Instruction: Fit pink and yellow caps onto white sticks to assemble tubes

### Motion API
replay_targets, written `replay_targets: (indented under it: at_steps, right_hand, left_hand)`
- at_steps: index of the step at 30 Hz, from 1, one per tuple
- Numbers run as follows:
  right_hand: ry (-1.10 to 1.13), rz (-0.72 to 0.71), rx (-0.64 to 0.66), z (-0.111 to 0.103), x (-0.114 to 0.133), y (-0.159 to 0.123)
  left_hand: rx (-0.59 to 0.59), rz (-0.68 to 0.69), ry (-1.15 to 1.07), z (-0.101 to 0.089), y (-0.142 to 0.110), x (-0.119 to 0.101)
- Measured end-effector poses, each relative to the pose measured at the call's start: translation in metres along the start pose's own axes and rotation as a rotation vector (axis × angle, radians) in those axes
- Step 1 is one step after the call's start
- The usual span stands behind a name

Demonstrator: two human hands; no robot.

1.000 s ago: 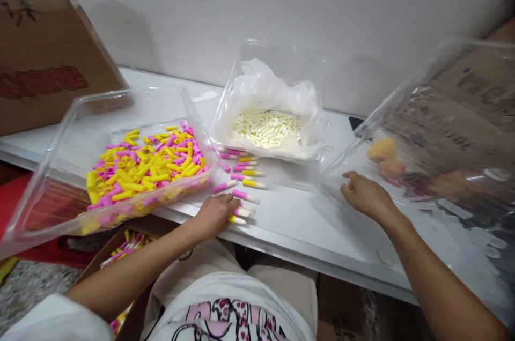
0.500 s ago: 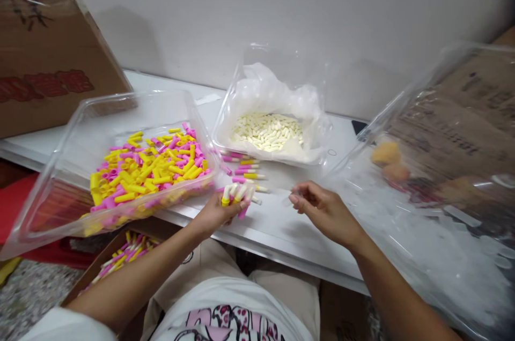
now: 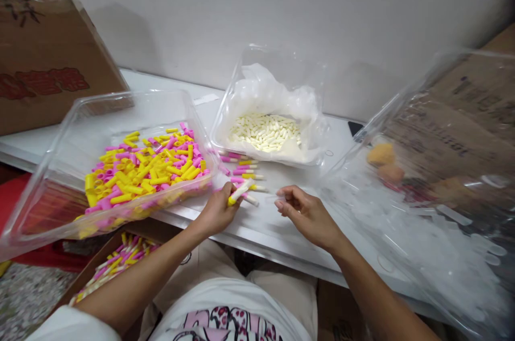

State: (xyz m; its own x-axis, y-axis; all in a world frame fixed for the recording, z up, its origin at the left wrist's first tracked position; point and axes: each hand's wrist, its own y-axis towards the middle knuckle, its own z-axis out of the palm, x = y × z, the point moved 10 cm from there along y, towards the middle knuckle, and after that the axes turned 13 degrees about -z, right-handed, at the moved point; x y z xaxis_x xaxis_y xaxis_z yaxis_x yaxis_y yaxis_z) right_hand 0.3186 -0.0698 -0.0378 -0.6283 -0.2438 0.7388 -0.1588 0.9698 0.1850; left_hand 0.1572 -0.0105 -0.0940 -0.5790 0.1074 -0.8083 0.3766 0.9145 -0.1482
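Note:
My left hand (image 3: pixel 220 209) is closed on a few lipstick-shaped sticks (image 3: pixel 241 190), white at one end with yellow or pink holders. Their white ends point up and to the right; my fingers hide the rest. To its right, my right hand (image 3: pixel 309 216) pinches a small clear cap (image 3: pixel 277 198), blurred and hard to make out. The hands are apart, just above the white table. Behind the left hand, several assembled pink and yellow sticks (image 3: pixel 249 171) with pale tips lie in a row.
On the left stands a clear tub (image 3: pixel 60 142) of pink and yellow tubes. A lined clear box (image 3: pixel 225 140) at the back holds pale sticks. To the right is a clear tub (image 3: pixel 374 244) of transparent caps. Below left, an open carton (image 3: pixel 76 282) contains finished sticks.
My left hand has turned, and the sticks that were fanned out now show as a tighter bunch. My right hand has moved slightly left with the cap.

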Motion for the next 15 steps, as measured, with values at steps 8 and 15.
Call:
replay_targets:
  at_steps: [8,15]
  right_hand:
    - [0.027,-0.042,-0.102,-0.005,0.018,0.006]
    - [0.1,-0.091,-0.079,0.0,0.036,0.006]
  left_hand:
    - [0.235,-0.098,-0.386,-0.001,-0.021,-0.009]
    - [0.321,-0.06,-0.4,0.005,-0.025,-0.017]
